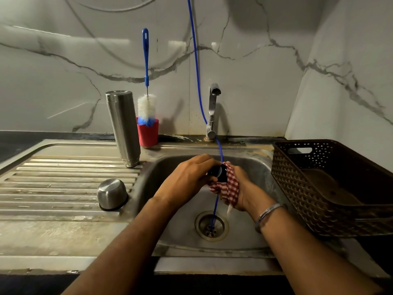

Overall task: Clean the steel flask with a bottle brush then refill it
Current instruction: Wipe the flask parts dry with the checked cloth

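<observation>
Over the stainless sink basin, the left hand grips a small black stopper while the right hand clamps a red-checked cloth against it — drying, seemingly. The tall steel flask stands inverted left of the basin, clear room around it — next, probably righting it for refilling.

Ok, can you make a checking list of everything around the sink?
Surface: steel drainboard, stained.
Job's things: steel flask upside down on drainboard; steel cup upside down; bottle brush standing in red cup.
Clutter: brown basket right of sink.
Hands: left hand holds black cap; right hand wipes it with checked cloth.
Cables: blue tube into drain.
Surroundings: marble wall, tap.
</observation>
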